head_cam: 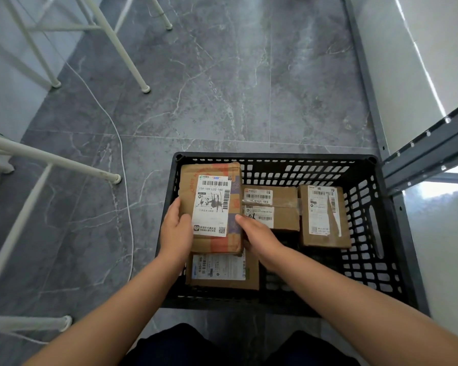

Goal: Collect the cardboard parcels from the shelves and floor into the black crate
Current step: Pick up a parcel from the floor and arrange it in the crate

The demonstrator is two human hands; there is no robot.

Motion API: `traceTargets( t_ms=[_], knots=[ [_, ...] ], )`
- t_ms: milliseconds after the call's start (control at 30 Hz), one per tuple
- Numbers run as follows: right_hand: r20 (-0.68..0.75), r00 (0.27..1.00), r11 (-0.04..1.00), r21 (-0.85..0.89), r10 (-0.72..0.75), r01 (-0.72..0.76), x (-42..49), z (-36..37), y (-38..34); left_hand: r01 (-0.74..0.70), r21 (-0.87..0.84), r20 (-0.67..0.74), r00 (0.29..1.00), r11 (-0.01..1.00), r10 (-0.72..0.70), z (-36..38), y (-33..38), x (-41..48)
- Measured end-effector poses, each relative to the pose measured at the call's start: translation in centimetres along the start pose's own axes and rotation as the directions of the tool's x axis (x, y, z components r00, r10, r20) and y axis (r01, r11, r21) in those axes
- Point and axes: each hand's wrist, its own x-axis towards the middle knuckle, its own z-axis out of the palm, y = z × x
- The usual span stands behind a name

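Observation:
The black crate (pixel 360 178) stands on the grey floor in front of me. Both hands hold a flat cardboard parcel (pixel 210 180) with a white label and orange print over the crate's left side. My left hand (pixel 175 231) grips its left edge and my right hand (pixel 259 239) grips its right lower edge. Under it lies another labelled parcel (pixel 222 272). A parcel of two taped halves (pixel 271 207) rests in the crate's middle, and an upright-oriented parcel (pixel 323 216) lies at the right.
White metal table legs (pixel 127 56) and bars (pixel 50 157) stand to the left, with a white cable (pixel 122 154) trailing across the floor. A dark grey shelf frame (pixel 428 149) with white boards rises on the right, close against the crate. My knees (pixel 175 344) are at the bottom.

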Motion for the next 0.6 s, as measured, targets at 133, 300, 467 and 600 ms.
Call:
traceTargets(
  t_ms=[133,300,467,600],
  knots=[
    [0.031,0.998,0.996,0.062,0.055,-0.057,0.1,-1.0,-0.6,-0.024,0.030,0.031,0.999,0.999,0.023,-0.1,0.0,-0.2],
    [0.036,0.998,0.997,-0.050,0.054,-0.052,-0.3,-1.6,-1.9,-0.022,0.182,0.002,1.000,0.983,0.023,-0.1,1.1,0.1],
    [-0.109,0.994,0.994,-0.110,0.008,-0.020,-4.7,-1.9,-6.2,-0.041,0.243,0.017,0.999,0.969,0.038,-1.6,6.8,-1.7],
    [-0.140,0.989,0.987,-0.158,-0.039,0.017,-12.3,-1.9,-12.2,-0.071,0.201,0.268,0.963,0.977,0.015,-4.5,14.6,-5.8]
  ],
)
